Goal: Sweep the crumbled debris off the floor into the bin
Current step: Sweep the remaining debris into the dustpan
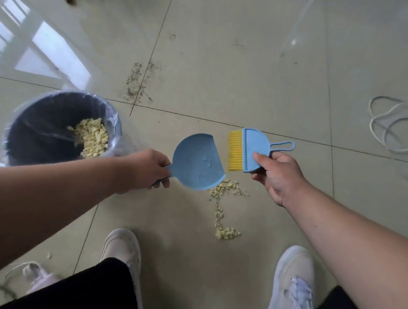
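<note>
Both hands gripping: left (145, 169) dustpan (197, 162), right (276, 172) brush (251, 150); pan lip above debris (225, 190); bin (58, 127) left.

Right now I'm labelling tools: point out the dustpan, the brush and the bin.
dustpan (196, 162), head view, middle of its blue scoop
brush (256, 148), head view, its blue back
bin (115, 115), head view, its lined rim

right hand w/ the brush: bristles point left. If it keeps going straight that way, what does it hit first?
Most likely the dustpan: its open edge faces the brush bristles across a narrow gap, gripped by the left hand. The right hand appears level with it, though depth is unclear from one view.
</note>
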A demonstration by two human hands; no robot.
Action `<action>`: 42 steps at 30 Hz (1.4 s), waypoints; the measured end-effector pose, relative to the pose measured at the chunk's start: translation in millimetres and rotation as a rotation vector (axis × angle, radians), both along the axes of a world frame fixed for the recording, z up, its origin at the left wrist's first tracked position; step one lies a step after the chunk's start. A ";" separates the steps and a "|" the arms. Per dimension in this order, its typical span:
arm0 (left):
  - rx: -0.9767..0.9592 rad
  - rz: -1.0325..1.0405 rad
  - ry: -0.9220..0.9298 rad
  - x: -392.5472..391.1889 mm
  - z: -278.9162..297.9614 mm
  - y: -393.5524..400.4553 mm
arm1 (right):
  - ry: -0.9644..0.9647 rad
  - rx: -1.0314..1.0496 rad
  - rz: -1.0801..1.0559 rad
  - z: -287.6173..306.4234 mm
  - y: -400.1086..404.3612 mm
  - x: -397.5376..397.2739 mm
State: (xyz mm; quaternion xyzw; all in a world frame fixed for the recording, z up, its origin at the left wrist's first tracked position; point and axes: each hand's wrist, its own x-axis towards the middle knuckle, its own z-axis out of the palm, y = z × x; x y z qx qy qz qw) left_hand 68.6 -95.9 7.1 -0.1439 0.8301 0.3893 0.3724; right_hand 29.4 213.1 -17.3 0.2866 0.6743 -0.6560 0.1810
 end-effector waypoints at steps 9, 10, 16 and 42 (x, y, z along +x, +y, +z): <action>-0.110 -0.206 -0.109 55.7 -65.6 14.1 | -0.061 0.204 0.107 -60.6 30.5 40.2; -0.118 -0.206 -0.114 60.2 -68.2 13.4 | -0.069 0.204 0.122 -64.1 30.9 45.0; -0.157 -0.136 -0.152 75.3 -78.8 -11.7 | -0.157 0.209 0.311 -89.2 28.7 70.9; -0.091 -0.056 -0.322 67.0 -99.6 -49.4 | -0.133 0.713 0.983 -116.2 11.0 115.0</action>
